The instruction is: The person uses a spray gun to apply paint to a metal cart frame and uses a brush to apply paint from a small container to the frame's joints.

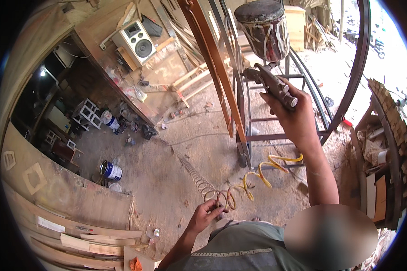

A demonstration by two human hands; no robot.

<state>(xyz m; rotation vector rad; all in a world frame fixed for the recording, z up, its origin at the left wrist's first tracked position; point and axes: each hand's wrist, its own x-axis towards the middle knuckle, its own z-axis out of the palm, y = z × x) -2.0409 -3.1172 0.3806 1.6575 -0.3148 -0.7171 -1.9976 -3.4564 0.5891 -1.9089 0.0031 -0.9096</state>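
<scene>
My right hand (297, 118) is wrapped round the handle of a spray gun (272, 81), raised at the upper right. On top of the gun sits a paint-streaked metal cup (264, 38). A yellow coiled air hose (261, 175) runs below my right wrist and down to the left, turning paler as it trails over the floor. My left hand (204, 217), low and near my body, pinches one of its loops. Just left of the gun stand long brown-coated wooden strips (218, 77), leaning by a dark metal frame (244, 147). The gun's trigger is hidden by my fingers.
A dark curved bar (355, 77) rises on the right, near stacked wood (391, 113). Paint buckets (111, 170) stand left on the dusty floor (167, 180). A speaker (140, 44) is at the far wall. Boards (95, 246) lie lower left.
</scene>
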